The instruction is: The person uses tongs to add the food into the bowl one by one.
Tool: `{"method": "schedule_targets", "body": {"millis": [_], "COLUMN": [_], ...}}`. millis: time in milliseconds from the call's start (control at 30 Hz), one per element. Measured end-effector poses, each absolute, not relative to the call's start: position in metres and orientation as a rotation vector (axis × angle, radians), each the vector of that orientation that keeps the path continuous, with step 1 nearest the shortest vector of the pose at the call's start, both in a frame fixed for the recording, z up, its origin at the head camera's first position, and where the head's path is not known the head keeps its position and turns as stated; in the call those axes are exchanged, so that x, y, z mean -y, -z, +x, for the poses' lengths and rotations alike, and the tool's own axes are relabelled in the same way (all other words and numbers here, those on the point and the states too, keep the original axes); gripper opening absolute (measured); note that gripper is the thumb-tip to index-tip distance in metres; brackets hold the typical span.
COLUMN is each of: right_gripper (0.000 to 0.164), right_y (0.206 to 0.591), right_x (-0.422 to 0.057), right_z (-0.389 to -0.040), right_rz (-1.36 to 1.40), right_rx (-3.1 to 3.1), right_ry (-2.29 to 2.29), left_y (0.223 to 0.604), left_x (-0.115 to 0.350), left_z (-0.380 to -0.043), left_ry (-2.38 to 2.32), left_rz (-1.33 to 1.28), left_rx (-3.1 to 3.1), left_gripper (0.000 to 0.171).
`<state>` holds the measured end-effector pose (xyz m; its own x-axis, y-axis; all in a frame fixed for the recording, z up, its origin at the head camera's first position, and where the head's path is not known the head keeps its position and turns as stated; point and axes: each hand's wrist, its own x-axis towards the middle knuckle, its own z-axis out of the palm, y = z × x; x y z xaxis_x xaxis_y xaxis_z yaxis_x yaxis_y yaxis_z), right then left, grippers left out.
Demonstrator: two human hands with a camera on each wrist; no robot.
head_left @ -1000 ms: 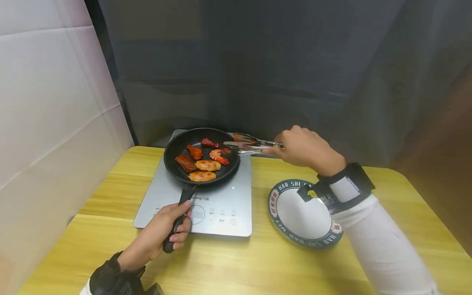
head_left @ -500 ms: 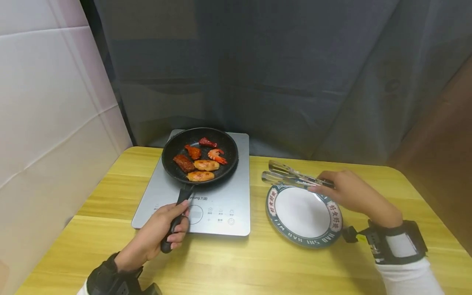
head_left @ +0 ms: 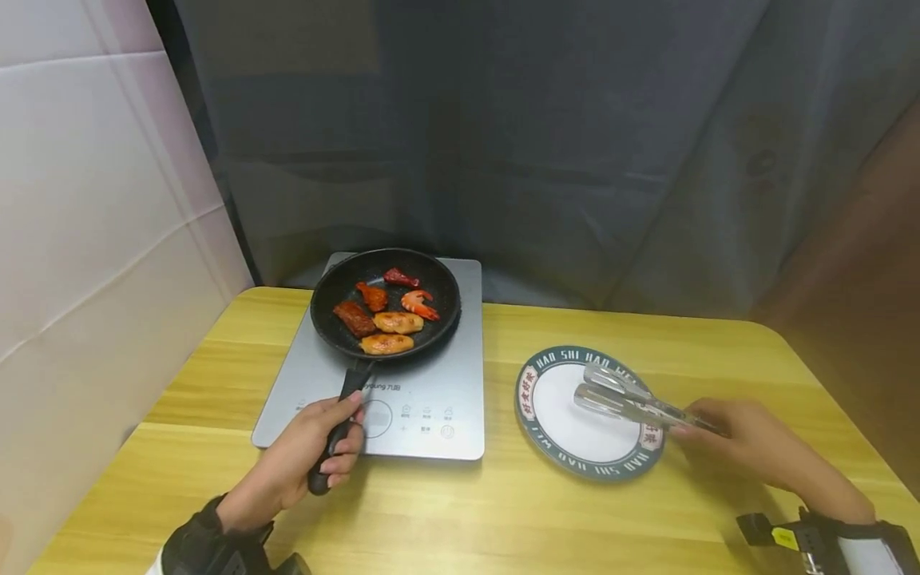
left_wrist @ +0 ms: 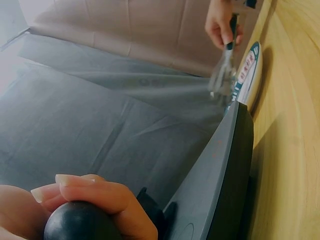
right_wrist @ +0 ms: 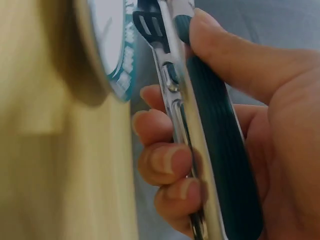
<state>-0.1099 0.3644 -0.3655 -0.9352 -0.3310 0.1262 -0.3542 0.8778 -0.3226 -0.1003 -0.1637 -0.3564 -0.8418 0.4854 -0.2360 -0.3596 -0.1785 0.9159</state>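
Note:
My left hand (head_left: 314, 447) grips the black handle of a frying pan (head_left: 451, 307), which sits on a silver induction cooker (head_left: 460, 375). Inside the pan lie a shrimp (head_left: 420, 304), a brown slab of meat (head_left: 354, 319), two golden wing pieces (head_left: 399, 323) and two reddish drumsticks (head_left: 371, 296). With curled fingers, my right hand (head_left: 755, 447) holds metal tongs (head_left: 625, 399) with dark green grips. The tongs' tips hang over the white middle of a green-rimmed plate (head_left: 535, 435), with nothing between them. In the right wrist view, the thumb and fingers wrap the tongs (right_wrist: 220, 150).
The wooden table (head_left: 503, 519) carries the cooker on the left and the plate on the right. A dark grey curtain (head_left: 503, 160) hangs behind its back edge. A pale wall (head_left: 93, 200) stands on the left, a brown surface (head_left: 862, 263) on the right.
My right hand has carried the tongs from beside the pan's right rim rightward and toward me, to over the plate. The left hand keeps its grip on the pan handle.

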Motion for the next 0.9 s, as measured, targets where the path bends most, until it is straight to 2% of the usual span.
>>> {"method": "schedule_targets", "body": {"millis": [300, 533, 900], "right_gripper": [0.016, 0.037, 0.035], "right_y": [0.379, 0.383, 0.389], "right_x": [-0.382, -0.385, -0.383], "right_z": [-0.106, -0.105, -0.108], "right_rz": [0.384, 0.381, 0.471], "right_rx": [3.116, 3.162, 3.138], "right_ry": [-0.549, -0.706, -0.589], "left_y": [0.357, 0.357, 0.358], "left_x": [0.168, 0.169, 0.174], "left_z": [-0.100, -0.099, -0.094], "left_ry": [-2.060, -2.060, -2.081], "left_rz": [0.130, 0.132, 0.129], "left_rx": [-1.555, -1.544, -1.519], "left_gripper": [0.036, 0.036, 0.035]}}
